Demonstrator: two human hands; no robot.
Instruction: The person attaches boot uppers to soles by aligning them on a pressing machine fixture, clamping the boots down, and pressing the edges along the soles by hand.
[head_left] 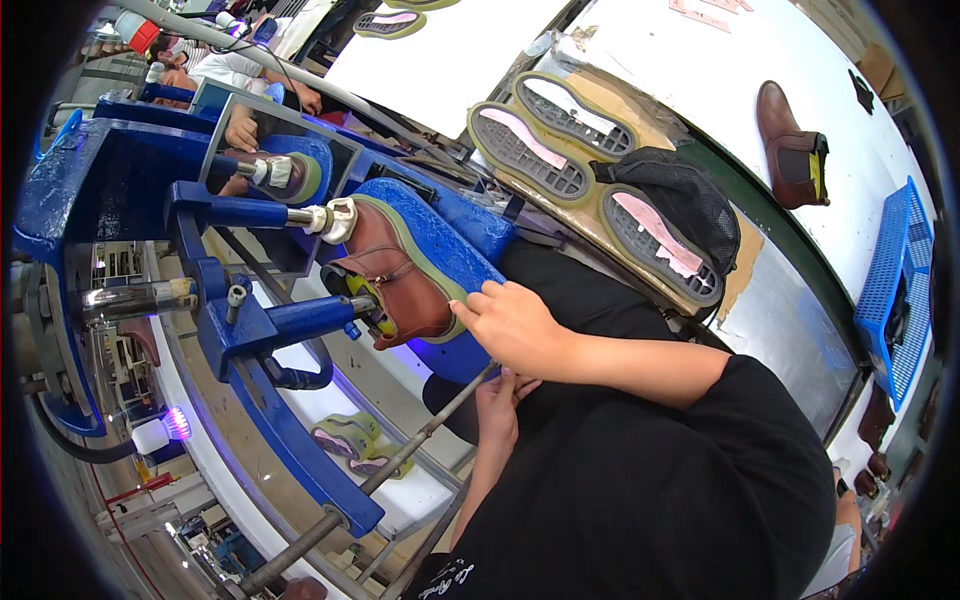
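Note:
A brown ankle boot (385,265) with a strap lies in a blue press, its greenish sole against a blue pad (460,265). One press rod, its tip wrapped in white (340,218), bears on the toe; another metal rod (360,305) goes into the boot's opening. Fingers curled, my right hand (515,328) touches the boot at the heel end with a fingertip. Lower down, my left hand (500,400) has its fingers closed beside a thin metal rod (440,415) below the pad's edge. What lies in those fingers, if anything, is hidden.
Several loose soles (532,150) and a black mesh bag (680,195) lie on the bench to the right. Beyond are another brown boot (790,145) and a blue basket (895,290). A mirror (225,150) and a co-worker's hand (307,97) are at upper left; a lit lamp (175,425) is at lower left.

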